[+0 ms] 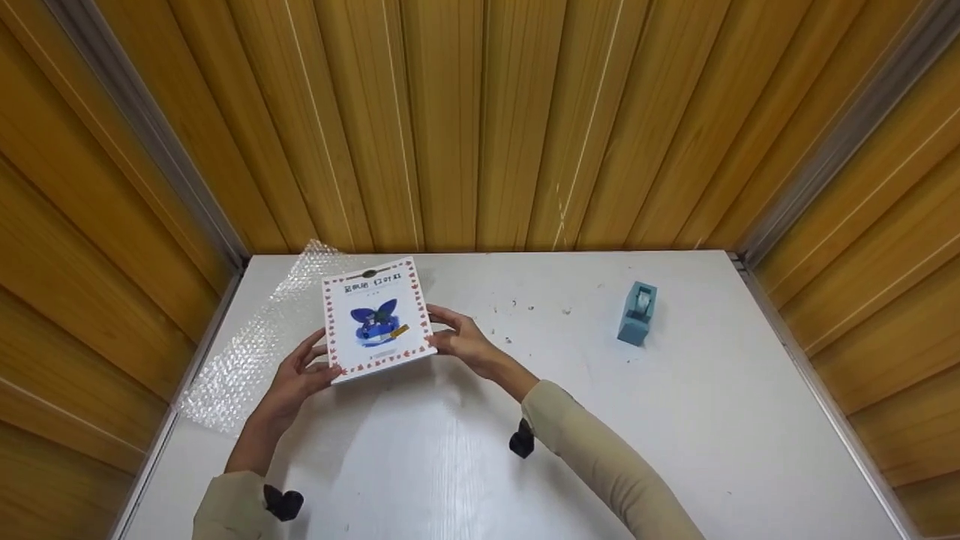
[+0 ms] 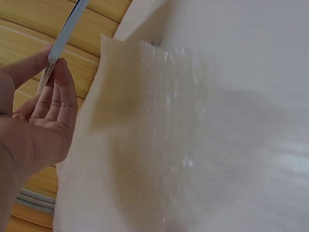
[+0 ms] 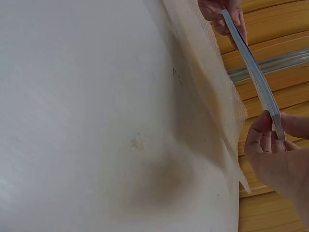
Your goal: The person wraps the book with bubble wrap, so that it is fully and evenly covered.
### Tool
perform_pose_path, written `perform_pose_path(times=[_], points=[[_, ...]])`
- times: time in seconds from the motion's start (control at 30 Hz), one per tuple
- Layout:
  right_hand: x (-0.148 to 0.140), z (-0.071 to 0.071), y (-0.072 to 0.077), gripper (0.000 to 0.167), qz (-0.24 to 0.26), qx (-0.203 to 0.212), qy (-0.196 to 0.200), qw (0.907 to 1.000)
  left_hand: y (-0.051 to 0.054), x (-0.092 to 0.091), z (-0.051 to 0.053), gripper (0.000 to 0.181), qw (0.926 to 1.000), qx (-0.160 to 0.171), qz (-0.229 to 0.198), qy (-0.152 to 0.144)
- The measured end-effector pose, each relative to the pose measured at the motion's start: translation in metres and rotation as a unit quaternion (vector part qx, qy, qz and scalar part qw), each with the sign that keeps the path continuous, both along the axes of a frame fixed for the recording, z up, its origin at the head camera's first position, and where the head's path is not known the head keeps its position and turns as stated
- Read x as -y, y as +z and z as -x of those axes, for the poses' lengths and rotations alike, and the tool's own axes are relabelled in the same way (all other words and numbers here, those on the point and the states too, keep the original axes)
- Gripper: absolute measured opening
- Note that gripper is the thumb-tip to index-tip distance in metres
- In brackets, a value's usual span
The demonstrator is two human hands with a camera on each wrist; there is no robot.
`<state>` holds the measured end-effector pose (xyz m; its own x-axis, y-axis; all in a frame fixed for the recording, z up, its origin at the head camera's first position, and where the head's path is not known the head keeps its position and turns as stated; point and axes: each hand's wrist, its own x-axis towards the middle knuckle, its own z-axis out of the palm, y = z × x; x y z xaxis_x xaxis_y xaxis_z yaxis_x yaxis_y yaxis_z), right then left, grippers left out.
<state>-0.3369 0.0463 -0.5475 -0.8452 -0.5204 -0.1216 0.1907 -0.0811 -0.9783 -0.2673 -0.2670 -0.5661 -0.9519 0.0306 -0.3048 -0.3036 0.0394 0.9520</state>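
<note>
Clad in beige sleeves (image 1: 611, 454). With left hand (image 1: 291, 382) and right hand (image 1: 470, 346), holding a white book (image 1: 379, 322) by opposite edges, clamped in each grip between thumb and fingers. Raised off the white table (image 1: 450, 487), partly hiding bubble wrap (image 1: 247, 367) at left. Well apart from a teal tape dispenser (image 1: 635, 330) at right. Backed by wood-grained panels (image 1: 517, 127).

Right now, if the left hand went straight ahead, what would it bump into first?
The white rectangular red-bordered book that the left hand grips; beyond it, probably the yellow wood-patterned wall, though depth is unclear.
</note>
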Motion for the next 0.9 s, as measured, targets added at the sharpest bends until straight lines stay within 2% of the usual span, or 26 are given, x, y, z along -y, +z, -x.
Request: perform_pose_path(times=[0.13, 0.27, 0.4, 0.5, 0.67, 0.73, 0.8, 0.9], points=[[0.022, 0.004, -0.004, 0.067, -0.022, -0.018, -0.008, 0.9996, -0.005, 0.014, 0.000, 0.091, 0.9998, 0.011, 0.006, 0.018], [0.045, 0.008, -0.007, 0.061, -0.052, -0.020, -0.034, 0.9979, -0.007, 0.029, 0.000, 0.090, 0.9989, 0.024, 0.013, 0.038], [0.069, 0.010, -0.012, 0.058, -0.052, -0.005, -0.071, 0.9961, -0.009, 0.045, 0.001, 0.086, 0.9983, 0.023, 0.007, 0.053], [0.088, 0.008, -0.017, 0.055, -0.040, 0.012, -0.089, 0.9952, -0.009, 0.060, -0.005, 0.086, 0.9979, 0.024, 0.010, 0.060], [0.105, 0.005, -0.028, 0.049, -0.048, 0.035, -0.083, 0.9948, -0.015, 0.074, -0.011, 0.085, 0.9968, 0.035, 0.037, 0.062], [0.108, 0.005, -0.032, 0.048, -0.073, 0.014, -0.072, 0.9946, -0.017, 0.076, -0.009, 0.083, 0.9962, 0.036, 0.049, 0.062], [0.109, 0.007, -0.034, 0.048, -0.112, -0.030, -0.062, 0.9913, -0.019, 0.075, -0.006, 0.081, 0.9959, 0.037, 0.059, 0.059], [0.110, 0.011, -0.033, 0.045, -0.182, -0.102, -0.053, 0.9765, -0.019, 0.074, 0.001, 0.078, 0.9956, 0.035, 0.071, 0.051]])
